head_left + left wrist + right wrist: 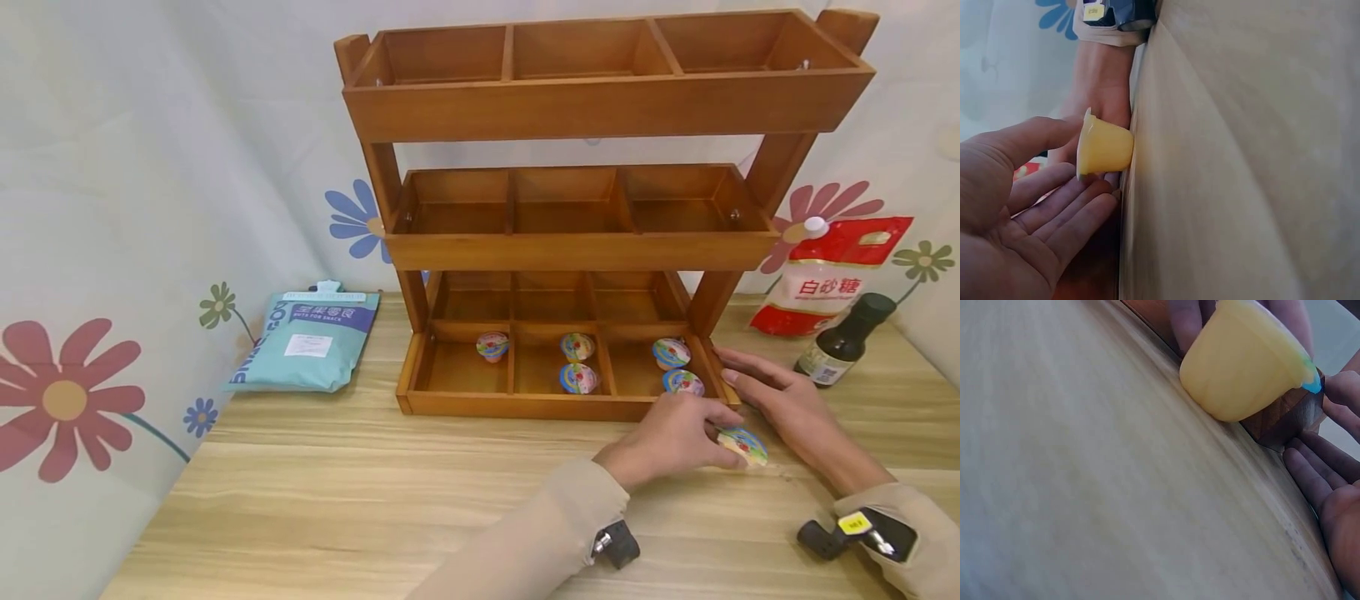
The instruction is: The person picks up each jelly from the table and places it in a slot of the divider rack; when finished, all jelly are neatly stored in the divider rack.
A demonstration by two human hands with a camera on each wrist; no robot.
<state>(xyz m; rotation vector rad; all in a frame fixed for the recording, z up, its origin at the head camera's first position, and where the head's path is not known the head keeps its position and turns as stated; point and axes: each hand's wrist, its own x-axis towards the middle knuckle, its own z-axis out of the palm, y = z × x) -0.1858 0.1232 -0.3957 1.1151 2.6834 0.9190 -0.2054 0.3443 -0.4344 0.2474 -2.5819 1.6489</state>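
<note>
A small yellow jelly cup (742,447) with a colourful printed lid is at the front right corner of the wooden rack (525,406). My left hand (675,437) holds it near the rim, thumb on one side and fingers on the other. In the left wrist view the cup (1105,147) has its base at the tabletop. My right hand (783,404) lies along the rack's right end, fingers extended by its corner, holding nothing. Several more jelly cups (577,378) sit in the front row of the bottom tier, spread over its left, middle and right compartments.
Above are the rack's middle tier (577,252) and top tier (600,112), each with three compartments. A teal snack bag (307,346) lies left of the rack. To the right stand a red and white sugar pouch (825,279) and a dark bottle (843,337).
</note>
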